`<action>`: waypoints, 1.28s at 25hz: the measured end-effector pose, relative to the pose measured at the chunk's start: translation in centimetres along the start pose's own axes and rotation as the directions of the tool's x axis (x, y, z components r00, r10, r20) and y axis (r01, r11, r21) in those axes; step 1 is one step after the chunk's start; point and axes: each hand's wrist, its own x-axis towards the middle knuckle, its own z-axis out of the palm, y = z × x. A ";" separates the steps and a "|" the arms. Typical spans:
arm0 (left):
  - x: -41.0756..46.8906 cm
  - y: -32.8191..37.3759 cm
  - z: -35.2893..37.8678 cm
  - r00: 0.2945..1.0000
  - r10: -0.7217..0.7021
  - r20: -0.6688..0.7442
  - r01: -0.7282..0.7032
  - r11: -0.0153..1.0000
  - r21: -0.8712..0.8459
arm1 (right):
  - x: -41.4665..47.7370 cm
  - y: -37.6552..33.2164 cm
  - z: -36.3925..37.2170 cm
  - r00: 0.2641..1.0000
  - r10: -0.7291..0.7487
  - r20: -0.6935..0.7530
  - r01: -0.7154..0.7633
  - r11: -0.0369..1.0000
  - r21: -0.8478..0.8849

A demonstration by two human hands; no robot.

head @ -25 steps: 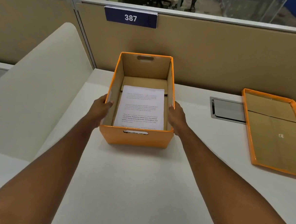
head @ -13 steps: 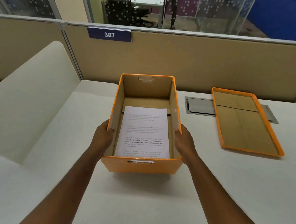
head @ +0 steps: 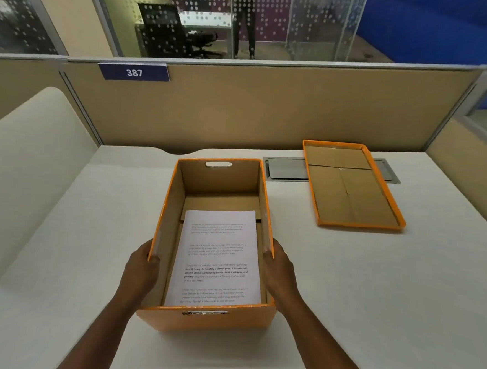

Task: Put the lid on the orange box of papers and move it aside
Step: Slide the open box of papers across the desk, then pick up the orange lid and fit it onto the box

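The open orange cardboard box (head: 210, 268) of white papers (head: 220, 257) is gripped by left hand (head: 141, 266) and right hand (head: 280, 273) on the counter (head: 374, 280); its upturned orange lid (head: 351, 186) lies apart, not yet fitted.

An office. The white desk (head: 345, 278) is fenced by tan cubicle partitions (head: 270, 111), one bearing a number plate "387" (head: 134, 72). Behind dotted glass stands a black swivel chair (head: 166, 30).

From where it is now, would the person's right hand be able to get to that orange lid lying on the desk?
Probably yes. The right hand is pressed against the side of the orange box, so it must let go first. The lid lies upside down to the right, with only bare desk between.
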 end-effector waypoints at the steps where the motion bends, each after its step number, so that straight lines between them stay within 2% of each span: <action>1: -0.2 0.0 0.3 1.000 -0.006 0.003 0.006 1.000 0.014 | -0.1 0.2 -0.1 1.000 0.004 0.007 -0.004 1.000 0.001; 5: -0.9 0.3 0.9 0.999 -0.051 -0.004 0.051 0.995 0.091 | -0.3 0.9 -0.5 0.999 -0.012 0.033 0.012 1.000 0.004; 7: -1.1 0.7 1.3 0.996 -0.051 -0.068 0.068 0.958 0.277 | -0.1 0.9 -0.8 0.998 0.003 0.066 -0.004 1.000 0.005; 9: -1.5 2.4 2.0 0.982 0.083 -0.169 -0.009 0.916 0.402 | 0.5 0.9 -1.3 0.997 0.037 0.073 -0.038 0.999 0.010; 11: -1.9 5.6 3.2 0.946 0.264 -0.186 -0.178 0.906 0.383 | 1.5 0.7 -2.4 0.999 0.044 0.018 -0.044 0.999 0.022; 12: -1.9 7.4 4.2 0.938 0.310 -0.152 -0.243 0.905 0.348 | 2.3 0.7 -3.4 0.999 0.042 -0.019 -0.042 0.999 0.021; 16: -1.5 14.6 10.2 0.938 0.347 0.010 -0.345 0.929 0.134 | 6.1 1.8 -7.7 0.991 0.051 -0.123 -0.047 0.998 0.034; 18: -1.1 17.5 13.6 0.926 0.371 0.074 -0.376 0.923 0.079 | 7.9 2.5 -9.7 0.985 0.051 -0.165 -0.045 0.998 0.038; 22: 1.3 22.3 20.5 0.928 0.281 0.244 -0.306 0.949 0.070 | 12.5 4.4 -14.8 0.957 0.103 -0.272 -0.102 0.995 0.019; 27: 4.7 24.4 26.7 0.931 0.164 0.325 -0.216 0.968 0.130 | 18.3 6.4 -20.2 0.928 0.128 -0.349 -0.126 0.992 0.027; 32: 8.3 24.7 32.2 0.923 -0.042 0.383 -0.024 0.986 0.166 | 24.1 8.4 -24.3 0.886 0.116 -0.448 -0.154 0.987 -0.048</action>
